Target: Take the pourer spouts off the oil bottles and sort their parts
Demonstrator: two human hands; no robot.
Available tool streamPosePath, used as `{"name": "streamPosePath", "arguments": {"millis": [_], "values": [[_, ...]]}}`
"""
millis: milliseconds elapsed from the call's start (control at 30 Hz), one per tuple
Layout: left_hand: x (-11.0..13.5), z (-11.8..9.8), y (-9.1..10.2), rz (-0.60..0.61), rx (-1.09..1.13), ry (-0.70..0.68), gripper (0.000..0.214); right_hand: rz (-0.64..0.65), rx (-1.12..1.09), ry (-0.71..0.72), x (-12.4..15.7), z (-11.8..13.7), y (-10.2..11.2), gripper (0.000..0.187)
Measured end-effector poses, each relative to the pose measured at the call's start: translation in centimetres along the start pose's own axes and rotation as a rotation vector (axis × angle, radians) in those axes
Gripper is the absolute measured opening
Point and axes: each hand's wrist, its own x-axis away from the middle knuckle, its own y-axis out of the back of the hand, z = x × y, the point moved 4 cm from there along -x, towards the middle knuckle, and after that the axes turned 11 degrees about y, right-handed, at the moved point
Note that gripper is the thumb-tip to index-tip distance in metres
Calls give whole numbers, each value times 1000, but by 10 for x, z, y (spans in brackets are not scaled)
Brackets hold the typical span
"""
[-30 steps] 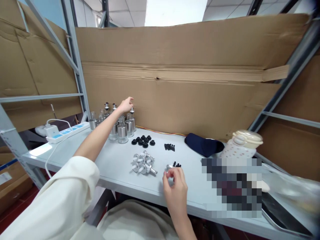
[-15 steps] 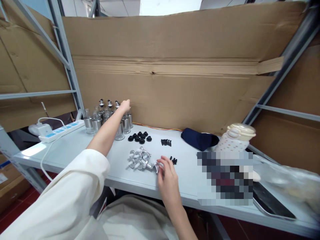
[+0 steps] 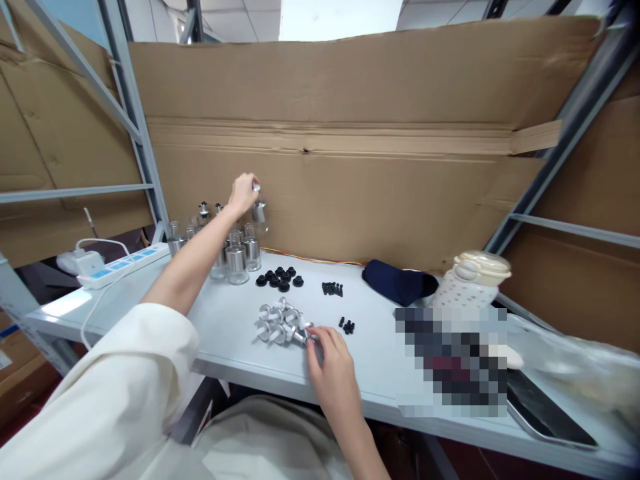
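Note:
My left hand (image 3: 243,193) reaches to the back of the table, closed round the top of a glass bottle (image 3: 259,212) with a metal sleeve. That bottle hangs above the table, a little tilted. Other sleeved glass bottles (image 3: 237,259) stand below my forearm, some hidden by it; a few carry metal tops with black spouts (image 3: 203,208). At the near side, my right hand (image 3: 331,357) has thumb and fingers closed on a silver stemmed cap (image 3: 309,331), at the right end of a cluster of silver stemmed caps (image 3: 276,325).
Black round caps (image 3: 284,277), short black tubes (image 3: 333,289) and small black pieces (image 3: 347,326) lie mid-table. A navy cap (image 3: 400,283), a dotted bottle (image 3: 467,280) and a phone (image 3: 547,410) are at right. A power strip (image 3: 125,263) lies left; cardboard (image 3: 350,200) stands behind.
My left hand has lifted a glass bottle from the group at the back. My right hand has shifted slightly left, bringing the stemmed cap against the cluster.

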Motion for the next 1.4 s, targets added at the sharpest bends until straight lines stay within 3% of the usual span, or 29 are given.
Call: {"name": "streamPosePath", "arguments": {"millis": [100, 200, 333, 433, 533, 700, 867, 1167, 1300, 1400], "values": [[-16, -16, 54, -241, 227, -125, 16, -3, 13, 6, 0, 0, 0, 19], [-11, -36, 108, -344, 368, -176, 19, -24, 20, 22, 1, 0, 0, 19], [33, -60, 161, -348, 377, -265, 19, -44, 28, 31, 1, 0, 0, 20], [78, -59, 174, -281, 294, -329, 18, -44, 36, 31, 1, -1, 0, 19], [118, -38, 165, -156, 224, -258, 17, -48, 41, 35, 1, 0, 0, 19], [155, 10, 122, 4, 232, -141, 14, -67, 43, 52, 1, -1, 0, 18], [161, 33, 82, -26, 220, -171, 13, -62, 50, 56, 2, -2, -1, 18], [163, 47, 39, -124, 268, -212, 8, -67, 54, 68, 2, -2, 0, 18], [163, 54, 29, -63, 266, -205, 8, -71, 62, 82, 2, -2, 1, 18], [163, 58, 33, -25, 233, -227, 12, -77, 68, 82, 3, -2, 1, 18]]}}
